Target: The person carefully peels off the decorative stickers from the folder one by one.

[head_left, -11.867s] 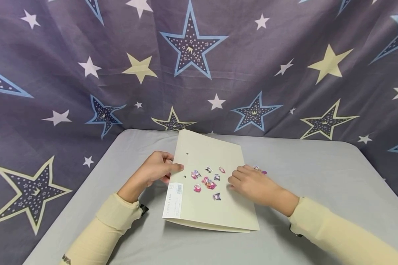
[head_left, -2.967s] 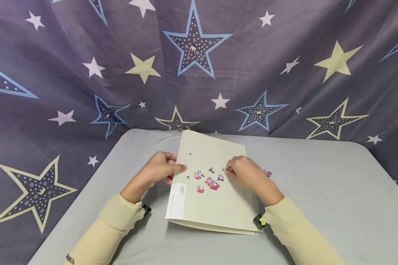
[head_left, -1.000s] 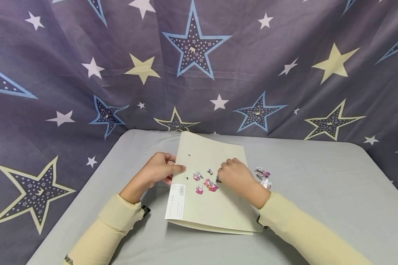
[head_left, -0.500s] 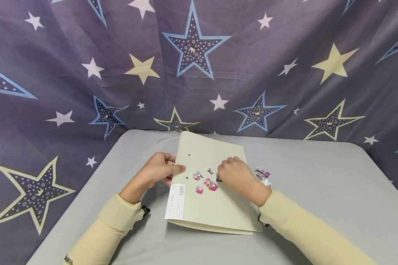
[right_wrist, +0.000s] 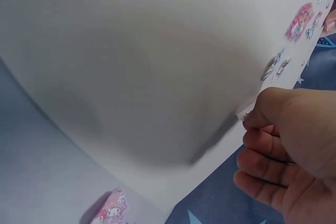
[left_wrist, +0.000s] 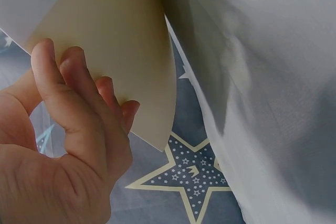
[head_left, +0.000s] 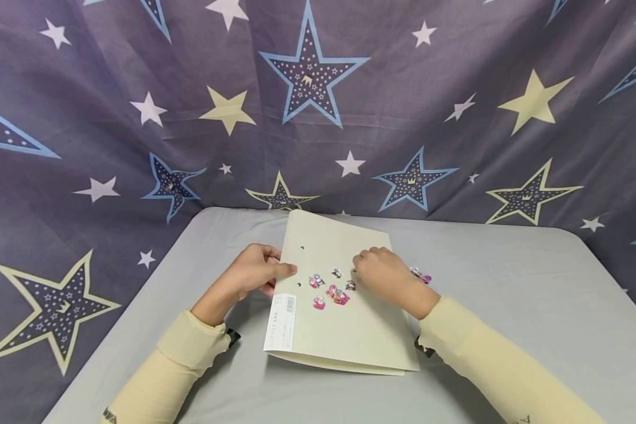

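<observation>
A cream clip file folder stands tilted on the table, several small cartoon stickers on its front. My left hand grips its left edge, thumb on the front and fingers behind; the left wrist view shows those fingers against the back. Over the folder's right part, my right hand pinches a small pale sticker between thumb and forefinger, right at the surface. Left of that hand are a dark sticker and a larger pink sticker.
More stickers lie on the grey-covered table beside the folder's right edge, partly behind my right hand. A white label is at the folder's lower left. A star-patterned curtain hangs behind the table.
Over the last half second my right hand has moved slightly up and right, uncovering the dark sticker. A low sticker seen 11.9 s ago is gone from the front. The left hand keeps its grip.
</observation>
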A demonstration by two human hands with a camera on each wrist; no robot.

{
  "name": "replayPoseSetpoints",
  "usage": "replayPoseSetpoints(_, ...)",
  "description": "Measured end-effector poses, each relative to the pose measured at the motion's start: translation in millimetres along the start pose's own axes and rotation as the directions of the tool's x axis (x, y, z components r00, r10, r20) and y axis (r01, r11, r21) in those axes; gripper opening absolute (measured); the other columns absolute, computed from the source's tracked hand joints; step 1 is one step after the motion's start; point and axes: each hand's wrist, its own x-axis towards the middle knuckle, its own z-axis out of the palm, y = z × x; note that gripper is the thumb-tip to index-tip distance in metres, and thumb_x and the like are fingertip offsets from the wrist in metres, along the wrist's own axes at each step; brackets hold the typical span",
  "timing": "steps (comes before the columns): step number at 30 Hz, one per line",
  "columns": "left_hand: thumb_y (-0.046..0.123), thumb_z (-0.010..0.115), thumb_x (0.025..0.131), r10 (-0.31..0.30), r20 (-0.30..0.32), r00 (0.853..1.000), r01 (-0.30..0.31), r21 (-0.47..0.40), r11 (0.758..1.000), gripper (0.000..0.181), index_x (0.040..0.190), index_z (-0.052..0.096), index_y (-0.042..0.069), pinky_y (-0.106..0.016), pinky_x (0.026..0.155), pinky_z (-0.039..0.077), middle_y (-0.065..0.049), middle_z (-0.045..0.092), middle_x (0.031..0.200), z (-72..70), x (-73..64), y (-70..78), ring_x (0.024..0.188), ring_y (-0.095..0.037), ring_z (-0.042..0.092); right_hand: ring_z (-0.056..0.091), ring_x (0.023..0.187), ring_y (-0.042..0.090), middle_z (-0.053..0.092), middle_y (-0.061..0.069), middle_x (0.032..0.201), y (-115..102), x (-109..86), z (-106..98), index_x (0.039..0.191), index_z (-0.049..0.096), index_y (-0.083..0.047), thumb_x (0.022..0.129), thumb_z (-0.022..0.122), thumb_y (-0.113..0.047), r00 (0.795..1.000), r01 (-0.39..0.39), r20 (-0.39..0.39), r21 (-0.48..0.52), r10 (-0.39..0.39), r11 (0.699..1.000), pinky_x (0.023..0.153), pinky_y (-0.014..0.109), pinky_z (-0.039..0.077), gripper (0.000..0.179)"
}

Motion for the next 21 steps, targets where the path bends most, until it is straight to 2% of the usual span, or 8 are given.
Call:
replayPoseSetpoints(10, 0.016, 0.080, 0.087, -0.004, 0.000, 1.000, 0.004, -0.008, 1.000, 0.040, 0.115, 0.063, -0.006, -0.027, 0.045, 0.055, -0.008, 0.066, 0.079, 0.7, -0.3, 0.6, 0.055, -0.013, 0.061, 0.066, 0.077, 0.028, 0.070, 0.011, 0.087, 5.6, -1.2, 1.8, 0.091, 0.069, -0.001, 0.089, 0.075, -0.012, 1.000, 0.010, -0.014, 0.011, -0.009, 1.000, 0.074, 0.042, 0.058, 0.014)
replayPoseSetpoints(21, 0.015, 0.080, 0.088, -0.006, 0.006, 1.000, 0.006, -0.016, 1.000, 0.038, 0.114, 0.063, -0.007, -0.026, 0.045, 0.055, -0.009, 0.068, 0.080, 0.6, 0.0, -0.4, 0.054, -0.013, 0.061, 0.065, 0.078, 0.028, 0.069, 0.010, 0.086, 10.2, -2.7, -0.3, 0.091, 0.069, -0.001, 0.088, 0.077, -0.011, 0.999, 0.025, -0.026, 0.012, -0.025, 1.000, 0.072, 0.041, 0.057, 0.013)
